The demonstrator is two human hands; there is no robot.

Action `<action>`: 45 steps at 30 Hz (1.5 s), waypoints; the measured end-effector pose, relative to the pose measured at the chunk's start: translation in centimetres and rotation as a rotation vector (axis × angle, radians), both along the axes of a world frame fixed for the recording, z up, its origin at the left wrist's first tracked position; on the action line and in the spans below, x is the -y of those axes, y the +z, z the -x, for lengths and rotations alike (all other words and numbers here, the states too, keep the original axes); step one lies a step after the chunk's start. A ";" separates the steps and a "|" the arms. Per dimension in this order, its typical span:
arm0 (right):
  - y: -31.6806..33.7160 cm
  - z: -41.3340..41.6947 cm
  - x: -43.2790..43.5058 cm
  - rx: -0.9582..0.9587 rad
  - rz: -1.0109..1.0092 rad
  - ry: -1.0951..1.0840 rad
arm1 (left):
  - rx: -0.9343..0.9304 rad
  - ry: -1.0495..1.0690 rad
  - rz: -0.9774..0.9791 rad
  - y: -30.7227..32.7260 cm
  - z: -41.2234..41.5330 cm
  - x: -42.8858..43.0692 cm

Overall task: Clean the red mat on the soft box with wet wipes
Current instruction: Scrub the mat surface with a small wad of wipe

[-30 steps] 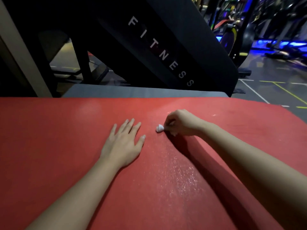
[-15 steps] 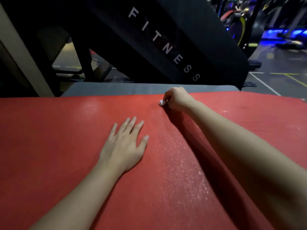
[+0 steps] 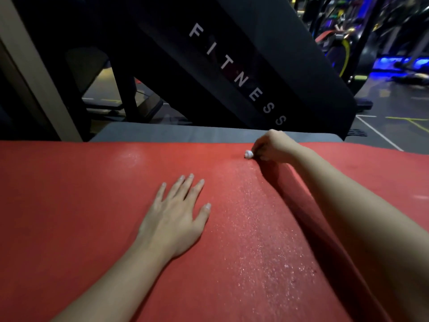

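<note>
A red mat (image 3: 69, 205) covers the top of the soft box and fills the lower view. A wet, glistening streak (image 3: 260, 228) runs down its middle. My left hand (image 3: 176, 217) lies flat on the mat with fingers spread. My right hand (image 3: 271, 146) reaches to the mat's far edge and grips a small bunched white wet wipe (image 3: 248, 154), pressing it on the mat. Most of the wipe is hidden inside the curled fingers.
A grey strip of the soft box (image 3: 185, 133) shows beyond the mat's far edge. Behind it leans a large black panel marked FITNESS (image 3: 236, 73). A beige post (image 3: 34, 73) stands at the far left. Gym machines with blue lights (image 3: 371, 43) fill the far right.
My right hand slid the wipe away from me, from beside my left hand up to the mat's far edge. My left hand stayed flat in place.
</note>
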State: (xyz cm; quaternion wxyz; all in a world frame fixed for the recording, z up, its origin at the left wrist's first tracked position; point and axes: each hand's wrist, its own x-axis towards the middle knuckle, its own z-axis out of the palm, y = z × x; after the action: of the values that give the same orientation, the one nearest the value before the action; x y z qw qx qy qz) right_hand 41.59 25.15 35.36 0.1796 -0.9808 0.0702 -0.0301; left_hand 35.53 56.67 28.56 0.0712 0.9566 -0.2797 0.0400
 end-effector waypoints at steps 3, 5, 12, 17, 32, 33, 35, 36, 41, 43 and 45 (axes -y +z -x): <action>1.0 2.1 0.5 -0.113 -0.027 0.092 | 0.001 -0.002 -0.008 -0.1 0.0 0.1; 0.5 1.5 0.3 -0.026 0.001 0.040 | -0.005 0.000 -0.006 0.0 0.1 0.0; -2.1 1.2 -1.5 0.157 0.063 -0.037 | -0.028 -0.009 -0.020 0.3 -0.1 0.0; -0.1 8.5 -3.3 0.019 0.053 0.239 | -0.045 -0.006 -0.023 0.5 -0.1 0.0; -0.6 18.4 -7.4 0.058 -0.025 0.299 | -0.035 -0.006 -0.005 0.2 -0.4 0.0; -0.6 20.4 -7.8 0.041 -0.059 0.333 | -0.036 -0.008 -0.003 0.2 -0.5 0.0; -1.1 22.9 -8.2 0.060 -0.068 0.333 | -0.041 -0.011 -0.005 0.2 -0.4 -0.1; -1.3 23.3 -8.4 0.083 -0.055 0.306 | -0.044 -0.011 -0.004 0.3 -0.4 -0.1; -1.9 21.7 -9.7 0.162 -0.033 0.066 | -0.028 0.012 0.021 1.0 0.2 0.0; -1.5 22.4 -10.4 0.114 0.022 0.090 | 0.018 0.018 0.031 1.6 1.4 -0.3; -0.2 24.3 -11.4 -0.009 0.044 0.108 | 0.057 0.009 0.026 2.4 3.1 -0.8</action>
State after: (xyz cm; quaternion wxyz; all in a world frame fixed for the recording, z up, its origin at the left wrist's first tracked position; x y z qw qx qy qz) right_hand 17.34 36.57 35.14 0.1592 -0.9870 0.0171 -0.0172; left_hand 32.43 57.49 30.96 0.0756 0.9553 -0.2768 0.0712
